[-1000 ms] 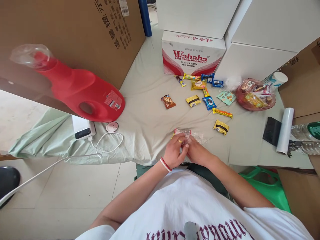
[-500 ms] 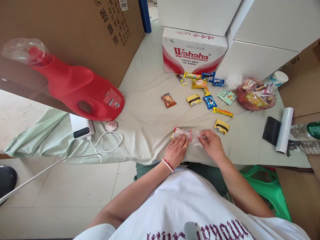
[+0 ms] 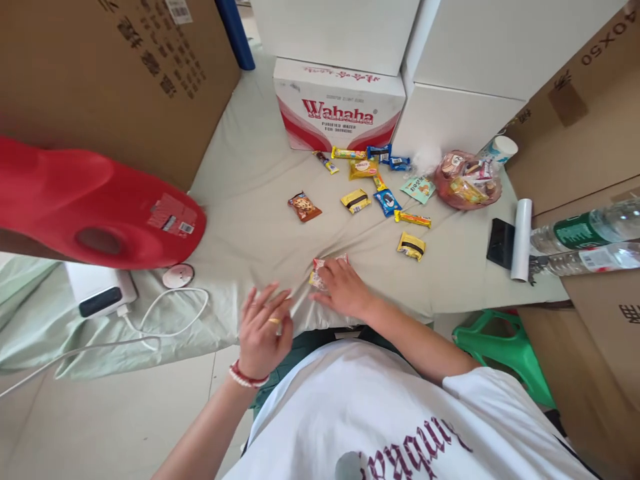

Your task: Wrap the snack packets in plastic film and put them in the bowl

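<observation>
A small red-and-white snack packet (image 3: 316, 275) in clear plastic lies near the front edge of the cloth. My right hand (image 3: 346, 291) covers much of it from the right, its fingers over the top and the thumb at the near side. To the left, my left hand (image 3: 266, 328) is held over the cloth edge, fingers spread and holding nothing. Beyond my hands lie a brown cookie packet (image 3: 304, 207), a yellow packet (image 3: 356, 201), a blue packet (image 3: 387, 202), a yellow stick packet (image 3: 413, 219) and another yellow packet (image 3: 411, 246).
A Wahaha carton (image 3: 340, 107) stands at the back, with several snacks before it. At right are a pink bowl (image 3: 495, 197) of snacks, a white roll (image 3: 521, 240) and bottles (image 3: 583, 230). A red jug (image 3: 125, 207) and white power bank (image 3: 103, 293) are at left.
My left hand has come off the snack packet and moved left, fingers spreading. My right hand has shifted from the loose plastic end onto the packet. The view has swung to the right.
</observation>
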Available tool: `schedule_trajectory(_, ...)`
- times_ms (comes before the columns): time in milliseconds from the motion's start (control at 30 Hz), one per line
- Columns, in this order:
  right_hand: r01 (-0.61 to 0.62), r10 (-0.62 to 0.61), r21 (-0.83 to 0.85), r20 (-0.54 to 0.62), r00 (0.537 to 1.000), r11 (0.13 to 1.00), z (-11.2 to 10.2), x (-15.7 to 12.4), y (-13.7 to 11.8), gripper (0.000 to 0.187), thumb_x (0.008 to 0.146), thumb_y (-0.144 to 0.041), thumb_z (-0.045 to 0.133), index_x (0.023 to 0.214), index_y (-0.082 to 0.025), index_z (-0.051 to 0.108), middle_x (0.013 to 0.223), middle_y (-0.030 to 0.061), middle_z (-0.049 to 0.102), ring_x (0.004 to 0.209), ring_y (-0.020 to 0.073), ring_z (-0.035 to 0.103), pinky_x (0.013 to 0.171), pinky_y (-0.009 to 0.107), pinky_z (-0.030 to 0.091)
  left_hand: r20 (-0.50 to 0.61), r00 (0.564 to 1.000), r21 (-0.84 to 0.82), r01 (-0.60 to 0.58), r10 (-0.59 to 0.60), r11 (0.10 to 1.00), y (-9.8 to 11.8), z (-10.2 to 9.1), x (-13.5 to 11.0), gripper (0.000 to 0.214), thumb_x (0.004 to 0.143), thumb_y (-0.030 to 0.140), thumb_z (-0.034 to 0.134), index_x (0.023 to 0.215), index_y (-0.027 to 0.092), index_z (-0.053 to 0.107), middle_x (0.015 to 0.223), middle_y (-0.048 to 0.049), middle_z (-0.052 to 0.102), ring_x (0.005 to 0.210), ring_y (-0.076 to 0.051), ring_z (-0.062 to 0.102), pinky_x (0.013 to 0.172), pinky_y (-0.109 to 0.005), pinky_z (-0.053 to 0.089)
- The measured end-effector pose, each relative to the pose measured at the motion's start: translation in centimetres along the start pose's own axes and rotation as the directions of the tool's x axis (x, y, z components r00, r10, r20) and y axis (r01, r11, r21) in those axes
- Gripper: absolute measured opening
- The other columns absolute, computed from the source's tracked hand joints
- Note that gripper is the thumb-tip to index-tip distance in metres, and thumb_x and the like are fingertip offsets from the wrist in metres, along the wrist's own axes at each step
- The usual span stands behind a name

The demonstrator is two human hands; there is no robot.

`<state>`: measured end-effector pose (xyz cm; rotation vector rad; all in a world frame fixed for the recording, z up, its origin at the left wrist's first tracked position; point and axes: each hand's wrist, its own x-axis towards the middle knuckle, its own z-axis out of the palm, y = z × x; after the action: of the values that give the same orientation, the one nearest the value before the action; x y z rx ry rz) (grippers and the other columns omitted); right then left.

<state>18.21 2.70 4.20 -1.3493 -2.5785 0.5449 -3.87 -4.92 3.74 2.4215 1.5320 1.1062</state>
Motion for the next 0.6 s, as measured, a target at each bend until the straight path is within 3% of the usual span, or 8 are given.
schedule_trajectory(67, 0.008, -0.009, -0.049, -0.004, 1.000, 0.999, 0.4, -0.3, -0.1, 0.063, 0.093, -0.052, 0.073, 0.138, -0.012, 0.057, 0.133, 0.0192, 0.058, 0.119, 0.0336, 0.051, 0.105, 0.050, 0.044, -0.066, 0.997, 0.080, 0.053, -0.048, 0.995, -1.1, -0.4, -0.7, 0.032, 0.085, 0.009, 0.062, 0.109, 0.029, 0.069, 0.116, -0.0042, 0.079, 0.135, -0.030, 0.063, 0.120, -0.062, 0.040)
schedule_trajectory(167, -0.028, 0.029, -0.109, 0.008, 1.000, 0.994, 0.3, 0.3, 0.1, 0.051, 0.097, -0.040, 0.071, 0.138, -0.014, 0.057, 0.129, 0.0169, 0.060, 0.117, 0.0331, 0.050, 0.102, 0.049, 0.044, -0.096, 0.992, 0.146, 0.097, -0.083, 0.985, -1.5, 1.1, -1.1, 0.023, 0.086, 0.010, 0.062, 0.098, 0.028, 0.068, 0.109, -0.0035, 0.080, 0.132, -0.031, 0.064, 0.118, -0.061, 0.041)
schedule_trajectory(267, -0.039, 0.041, -0.146, 0.015, 0.999, 0.989, -0.4, 0.9, 0.8, 0.032, 0.105, -0.031, 0.056, 0.132, -0.015, 0.062, 0.124, 0.0150, 0.062, 0.113, 0.0323, 0.051, 0.098, 0.048, 0.044, -0.074, 0.993, 0.144, 0.097, -0.087, 0.985, -1.0, 3.5, -1.0, 0.021, 0.088, 0.010, 0.060, 0.098, 0.026, 0.067, 0.108, -0.0044, 0.080, 0.130, -0.031, 0.065, 0.118, -0.059, 0.041)
schedule_trajectory(400, -0.060, 0.058, -0.110, -0.025, 0.998, 0.992, -1.5, 0.5, 2.4, 0.033, 0.109, -0.021, 0.040, 0.133, -0.020, 0.062, 0.130, 0.0143, 0.064, 0.113, 0.0305, 0.052, 0.098, 0.046, 0.043, -0.013, 0.995, 0.154, 0.096, -0.095, 0.983, -0.4, 5.8, -0.7, 0.024, 0.088, 0.010, 0.057, 0.106, 0.023, 0.067, 0.114, -0.0092, 0.077, 0.125, -0.029, 0.068, 0.116, -0.052, 0.043)
schedule_trajectory(467, -0.109, 0.104, -0.039, -0.114, 0.988, 0.993, -2.6, 0.1, 4.1, 0.033, 0.108, -0.020, 0.041, 0.131, -0.022, 0.063, 0.130, 0.0121, 0.067, 0.113, 0.0282, 0.054, 0.098, 0.043, 0.044, 0.008, 0.997, 0.173, 0.079, -0.081, 0.982, -0.5, 6.2, -0.8, 0.027, 0.087, 0.011, 0.058, 0.110, 0.022, 0.066, 0.118, -0.0113, 0.076, 0.123, -0.028, 0.070, 0.113, -0.048, 0.046)
schedule_trajectory(533, -0.222, 0.229, 0.058, -0.278, 0.933, 0.973, -4.9, -0.4, 7.1, 0.030, 0.108, -0.020, 0.041, 0.124, -0.023, 0.066, 0.123, 0.0098, 0.070, 0.111, 0.0252, 0.059, 0.098, 0.039, 0.047, 0.009, 0.998, 0.178, 0.055, -0.057, 0.983, -0.7, 6.3, -0.9, 0.029, 0.086, 0.010, 0.060, 0.112, 0.022, 0.067, 0.119, -0.0119, 0.076, 0.122, -0.028, 0.071, 0.112, -0.046, 0.048)
schedule_trajectory(600, -0.361, 0.385, 0.143, -0.455, 0.803, 0.922, -8.9, -0.8, 12.0, 0.035, 0.108, -0.018, 0.033, 0.119, -0.021, 0.066, 0.119, 0.0107, 0.071, 0.111, 0.0234, 0.062, 0.099, 0.037, 0.048, 0.004, 0.999, 0.174, 0.043, -0.044, 0.984, -0.9, 6.2, -1.1, 0.031, 0.085, 0.010, 0.061, 0.113, 0.022, 0.067, 0.120, -0.0118, 0.076, 0.121, -0.028, 0.072, 0.111, -0.046, 0.049)
